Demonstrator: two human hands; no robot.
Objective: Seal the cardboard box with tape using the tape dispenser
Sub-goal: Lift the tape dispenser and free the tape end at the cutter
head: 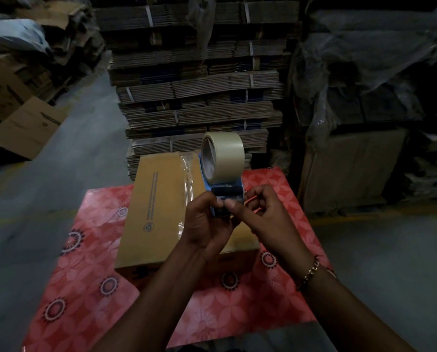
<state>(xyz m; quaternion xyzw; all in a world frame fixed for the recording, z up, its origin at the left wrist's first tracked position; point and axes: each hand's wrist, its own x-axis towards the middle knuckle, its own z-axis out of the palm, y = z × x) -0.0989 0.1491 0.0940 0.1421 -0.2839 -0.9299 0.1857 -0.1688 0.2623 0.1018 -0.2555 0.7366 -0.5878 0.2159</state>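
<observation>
A closed brown cardboard box (156, 207) lies on a red flower-patterned table cover (90, 283). A strip of clear tape (188, 181) runs along the box's top seam. Above the box I hold a blue tape dispenser (225, 189) with a roll of beige tape (222, 154) standing up on it. My left hand (204, 224) grips the dispenser's lower part from the left. My right hand (265, 214), with a chain bracelet on the wrist, pinches at the dispenser's front end with thumb and fingertips. Whether it holds the tape's loose end is too dark to tell.
Tall stacks of strapped flat cardboard (194, 97) stand right behind the table. Plastic-wrapped pallets (364, 97) fill the right side. Loose cartons (27, 125) lie on the grey floor (67, 161) at the left.
</observation>
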